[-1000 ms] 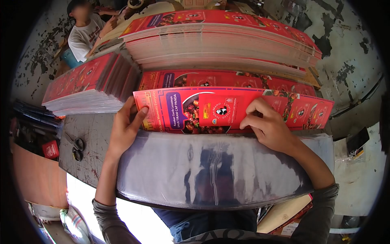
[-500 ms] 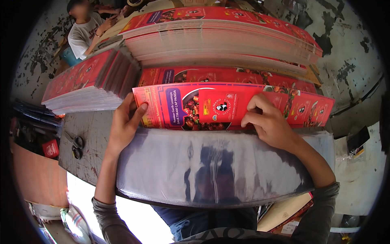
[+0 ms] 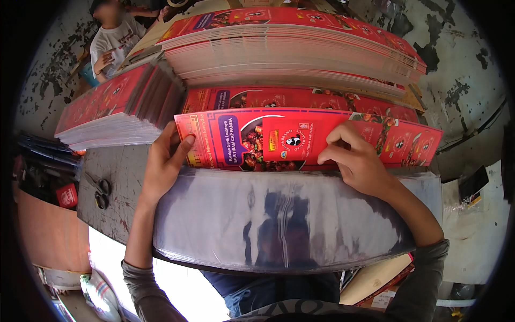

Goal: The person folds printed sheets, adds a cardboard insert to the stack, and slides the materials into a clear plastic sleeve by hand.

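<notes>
A long red printed card strip (image 3: 316, 140), with a panda logo and pictures of food, leans up facing me. My left hand (image 3: 166, 161) grips its left end, thumb on the front face and fingers behind. In front of the strip's middle right, my right hand (image 3: 357, 161) is closed, its fingers curled in against the printed face. Whatever those fingers pinch, if anything, is hidden. Below both hands lies a thick stack of clear plastic sheets (image 3: 225, 220), shiny with reflections. More red printed strips (image 3: 316, 99) lie flat just behind the one I hold.
At the back rises a tall stack of printed strips (image 3: 300, 51). Another stack (image 3: 102, 118), partly in clear plastic, stands at the left. Scissors (image 3: 100, 190) rest on the grey tabletop (image 3: 118, 166). A person (image 3: 115, 37) sits at the far left.
My hands and the printed strip have barely moved. The person at the back left has lowered an arm that was raised before.
</notes>
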